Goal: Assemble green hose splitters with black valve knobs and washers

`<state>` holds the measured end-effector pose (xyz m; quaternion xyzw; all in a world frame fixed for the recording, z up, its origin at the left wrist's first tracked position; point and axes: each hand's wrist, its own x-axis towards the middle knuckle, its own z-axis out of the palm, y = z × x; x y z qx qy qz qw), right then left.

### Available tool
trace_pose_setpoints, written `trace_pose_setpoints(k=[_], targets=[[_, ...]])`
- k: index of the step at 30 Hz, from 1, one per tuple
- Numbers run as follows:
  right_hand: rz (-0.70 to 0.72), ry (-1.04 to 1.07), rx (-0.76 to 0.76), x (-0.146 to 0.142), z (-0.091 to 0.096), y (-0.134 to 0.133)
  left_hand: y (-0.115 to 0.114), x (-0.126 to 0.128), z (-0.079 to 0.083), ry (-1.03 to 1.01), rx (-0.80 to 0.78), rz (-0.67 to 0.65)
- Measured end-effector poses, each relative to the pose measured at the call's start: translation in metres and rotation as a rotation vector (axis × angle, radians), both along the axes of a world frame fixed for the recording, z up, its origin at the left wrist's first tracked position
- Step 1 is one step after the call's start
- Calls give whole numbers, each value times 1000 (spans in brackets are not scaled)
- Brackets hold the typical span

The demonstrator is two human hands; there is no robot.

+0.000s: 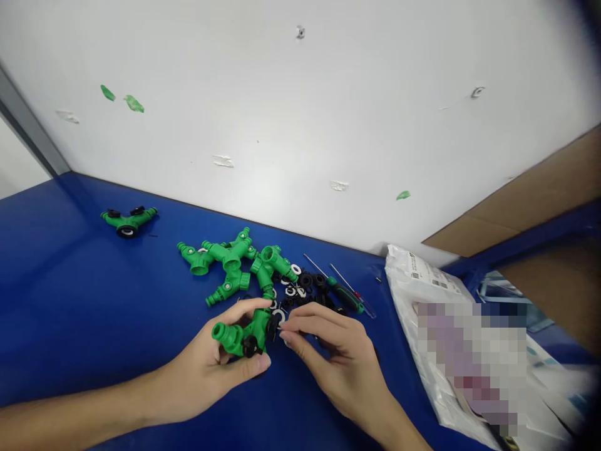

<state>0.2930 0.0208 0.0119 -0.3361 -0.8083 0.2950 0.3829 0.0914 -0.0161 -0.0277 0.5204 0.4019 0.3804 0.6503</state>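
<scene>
My left hand (213, 369) grips a green Y-shaped hose splitter (239, 335) with a black knob, holding it just above the blue table (75, 300). My right hand (335, 357) is pinched at the splitter's right end, thumb and fingers pressed together on a small black and white ring part (277, 321). Just behind the hands lies a pile of several green splitters (235, 263) and a scatter of small black and white rings (303, 288).
One assembled green splitter (128, 220) lies alone at the far left. A green-handled screwdriver (345, 294) rests beside the rings. White plastic bags (446, 300) lie at the right. A white wall (300, 125) rises behind the table, a cardboard box (539, 200) at far right.
</scene>
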Motion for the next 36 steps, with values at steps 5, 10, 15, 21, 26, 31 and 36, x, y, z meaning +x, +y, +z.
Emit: trace_pose_setpoints(k=[5,10,15,21,26,31,36], targets=[[9,-38,-11,1,-3,-3,-1,0,0,19,40,-35],[-34,-22,-100,0,-8,-4,-2,-2,-3,141,171,-40],[-96,73,-240,-3,-15,-7,-4,-1,-3,173,189,-22],[-124,104,-204,-7,-11,-9,-5,0,-2,219,243,-10],[-151,132,-227,-10,-13,-11,-6,0,-5,210,206,-1],[-189,201,-193,-13,-19,-14,-9,1,-9,192,140,36],[-209,202,-106,-13,-19,-16,-13,3,-8,232,163,124]])
